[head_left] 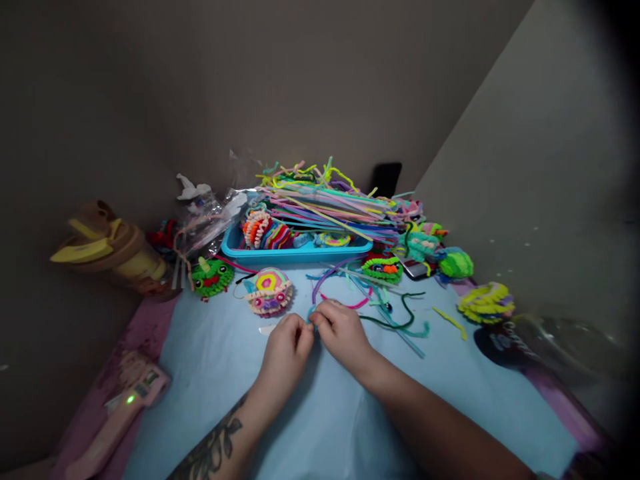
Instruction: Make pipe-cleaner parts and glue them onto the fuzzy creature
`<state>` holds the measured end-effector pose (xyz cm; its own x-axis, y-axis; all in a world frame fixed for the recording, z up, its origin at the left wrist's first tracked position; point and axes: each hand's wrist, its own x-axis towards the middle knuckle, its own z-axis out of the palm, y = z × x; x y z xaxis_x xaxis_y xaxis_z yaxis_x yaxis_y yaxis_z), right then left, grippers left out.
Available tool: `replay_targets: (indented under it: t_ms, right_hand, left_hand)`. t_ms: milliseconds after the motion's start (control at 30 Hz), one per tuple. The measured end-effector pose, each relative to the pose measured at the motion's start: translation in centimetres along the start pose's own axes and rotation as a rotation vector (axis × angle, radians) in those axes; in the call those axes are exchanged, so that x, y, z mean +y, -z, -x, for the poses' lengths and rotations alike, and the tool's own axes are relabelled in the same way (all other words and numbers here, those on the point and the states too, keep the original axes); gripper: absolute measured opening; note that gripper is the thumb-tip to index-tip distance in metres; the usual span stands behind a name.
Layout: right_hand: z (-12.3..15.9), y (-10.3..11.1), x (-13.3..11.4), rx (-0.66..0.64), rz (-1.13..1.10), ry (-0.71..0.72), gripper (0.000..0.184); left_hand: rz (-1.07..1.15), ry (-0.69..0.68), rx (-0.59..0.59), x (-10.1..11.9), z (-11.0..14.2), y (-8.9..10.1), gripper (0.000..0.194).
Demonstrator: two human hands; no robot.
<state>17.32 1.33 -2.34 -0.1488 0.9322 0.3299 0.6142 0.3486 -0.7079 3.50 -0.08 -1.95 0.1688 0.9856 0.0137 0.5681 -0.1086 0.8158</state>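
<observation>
My left hand point(286, 348) and my right hand point(344, 333) meet above the middle of the blue cloth, fingertips pinched together. Between them a short bit of blue pipe cleaner point(311, 311) shows; most of it is hidden by the fingers. Just behind the hands lie a purple pipe cleaner point(316, 288), bent in a curve, and a pink one point(361, 303). A dark green pipe cleaner point(400, 325) winds off to the right of my right hand. Nearest to my left hand sits a round cream and pink pipe-cleaner figure point(270, 293).
A blue tray point(295, 255) at the back holds pipe-cleaner pieces, with a heap of pipe cleaners point(325, 200) over it. A green figure point(213, 277) stands left, a yellow one point(486, 303) right. A pink glue gun point(131, 407) with a lit green light lies front left. A clear cup point(560, 340) lies right.
</observation>
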Motion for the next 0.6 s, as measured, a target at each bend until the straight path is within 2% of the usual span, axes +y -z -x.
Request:
replay_targets:
  t_ms: [67,167,267,333,400,533,567,600]
  right_hand:
    - [-0.3,0.4,0.2,-0.028,-0.112,-0.068,0.023]
    - [-0.6,1.1,1.0,-0.073,-0.402,-0.198,0.028]
    - [-0.8,1.9,1.4,-0.005,-0.504,-0.228,0.040]
    - [-0.7,2.7,0.9,0.072,-0.395,-0.128,0.037]
    - [-0.5,4.1,-0.4,0.130,-0.223,0.057,0.035]
    - [1.0,8.9,-4.5,0.112,0.060,0.430,0.021]
    - [1.7,10.2,-5.5,0.092,0.069,0.469,0.018]
    - [2.4,11.3,-6.3,0.151,0.028,0.440,0.014]
  left_hand:
    - [0.058,0.028,-0.005,0.0,0.0,0.1,0.027]
    - [0.166,0.091,-0.017,0.1,-0.1,0.4,0.029]
    - [0.246,0.135,-0.023,0.3,-0.1,0.8,0.029]
    - [0.275,0.142,-0.029,0.3,-0.2,1.1,0.029]
    - [0.275,0.142,-0.026,0.3,-0.2,1.4,0.030]
    - [0.274,0.129,0.002,0.4,-0.3,1.9,0.028]
    - [0.278,0.127,0.009,0.5,-0.4,2.1,0.028]
    - [0.280,0.128,0.013,0.5,-0.4,2.1,0.027]
